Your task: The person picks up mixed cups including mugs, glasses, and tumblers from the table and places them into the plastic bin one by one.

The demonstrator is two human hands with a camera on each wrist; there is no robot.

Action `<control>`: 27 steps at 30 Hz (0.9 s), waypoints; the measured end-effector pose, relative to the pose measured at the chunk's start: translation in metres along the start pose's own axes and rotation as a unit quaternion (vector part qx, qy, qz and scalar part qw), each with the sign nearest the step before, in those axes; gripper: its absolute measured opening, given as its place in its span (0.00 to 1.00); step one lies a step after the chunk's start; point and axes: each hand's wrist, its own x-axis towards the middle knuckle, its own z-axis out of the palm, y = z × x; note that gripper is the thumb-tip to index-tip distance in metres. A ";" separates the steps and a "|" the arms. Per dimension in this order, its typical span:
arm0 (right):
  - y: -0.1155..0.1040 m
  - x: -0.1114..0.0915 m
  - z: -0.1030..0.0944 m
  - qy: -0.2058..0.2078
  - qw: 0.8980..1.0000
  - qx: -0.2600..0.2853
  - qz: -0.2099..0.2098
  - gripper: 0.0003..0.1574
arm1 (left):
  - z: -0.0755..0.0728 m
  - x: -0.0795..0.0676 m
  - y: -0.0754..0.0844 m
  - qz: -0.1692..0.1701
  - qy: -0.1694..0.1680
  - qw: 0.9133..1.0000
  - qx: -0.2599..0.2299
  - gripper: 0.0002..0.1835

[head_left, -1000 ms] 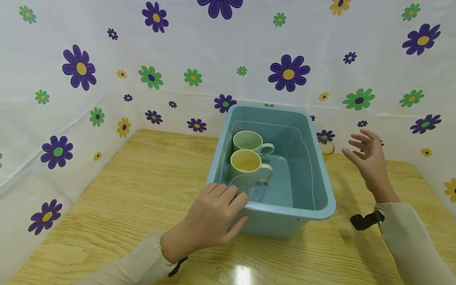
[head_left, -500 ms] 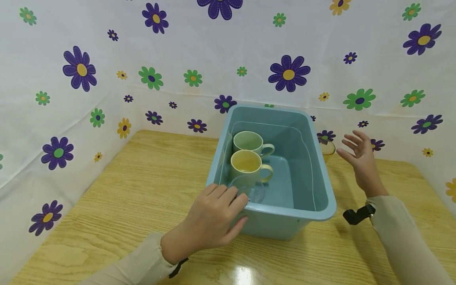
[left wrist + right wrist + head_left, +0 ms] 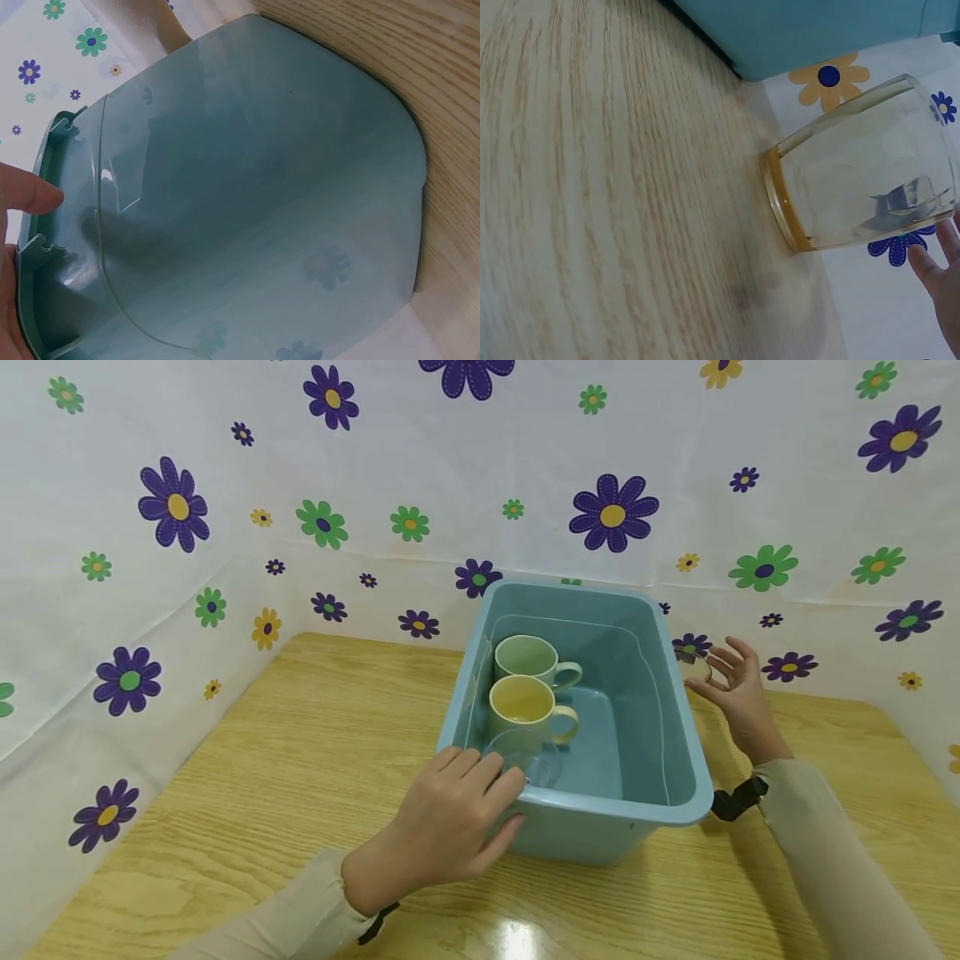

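Note:
A light blue plastic tub (image 3: 577, 827) stands on the table, and my left hand (image 3: 442, 818) grips its near rim, fingers over the edge and thumb below. In the left wrist view a thumb (image 3: 34, 193) shows under the rim. Inside, along the left wall, stand a green mug (image 3: 525, 656), a yellow mug (image 3: 517, 702) and a clear glass (image 3: 543, 768) partly behind my left fingers. Right of the tub, a clear drinking glass (image 3: 847, 172) stands upright on the table. My right hand (image 3: 742, 697) is at its rim, fingers spread and thumb apart.
The wooden table (image 3: 300, 727) reaches back to a white cloth (image 3: 360, 452) printed with flowers. The tub's right wall rises between the two mugs and the drinking glass outside. Both wrists wear black straps, the right one (image 3: 738, 799) close to the tub's corner.
My right hand has moved left, from beside the drinking glass up to its rim. The left hand stays on the tub's rim, and the tub and mugs have kept their places.

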 end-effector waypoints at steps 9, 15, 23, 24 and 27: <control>0.008 0.004 0.007 -0.004 0.999 0.024 0.022 0.57 | 0.001 -0.001 -0.001 0.006 0.008 1.000 0.002 0.13; 0.012 0.006 0.009 -0.015 0.999 0.031 0.035 0.57 | 0.001 0.000 -0.001 0.015 0.028 0.999 0.007 0.12; 0.015 0.006 0.011 -0.029 0.998 0.034 0.041 0.56 | 0.002 0.000 -0.001 0.017 0.037 0.999 0.008 0.12; 0.016 0.006 0.011 -0.031 0.998 0.036 0.041 0.56 | 0.002 0.000 -0.001 0.017 0.037 0.999 0.008 0.11; 0.019 0.007 0.012 -0.035 0.998 0.042 0.041 0.56 | 0.002 -0.001 -0.001 0.017 0.039 0.999 0.009 0.11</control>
